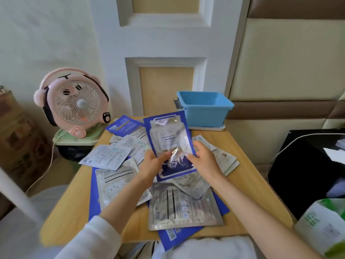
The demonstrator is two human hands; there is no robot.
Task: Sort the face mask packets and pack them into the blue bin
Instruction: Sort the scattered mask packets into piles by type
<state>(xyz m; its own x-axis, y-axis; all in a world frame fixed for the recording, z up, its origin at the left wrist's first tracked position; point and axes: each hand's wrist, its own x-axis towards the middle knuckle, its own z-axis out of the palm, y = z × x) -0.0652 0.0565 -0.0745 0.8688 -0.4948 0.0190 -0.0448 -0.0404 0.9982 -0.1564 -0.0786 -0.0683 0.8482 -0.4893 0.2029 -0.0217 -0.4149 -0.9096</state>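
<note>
Both my hands hold one blue and silver face mask packet upright above the table. My left hand pinches its lower left edge and my right hand pinches its lower right edge. Under them, several silver, white and blue packets lie scattered over the small wooden table; a large silver packet lies nearest me. The blue bin stands at the table's far right corner on a white lid, and no packet shows inside it.
A pink fan sits on a green-lidded container left of the table, its cord hanging down. Dark bags and a green and white bag stand to the right. A white panelled wall rises behind the table.
</note>
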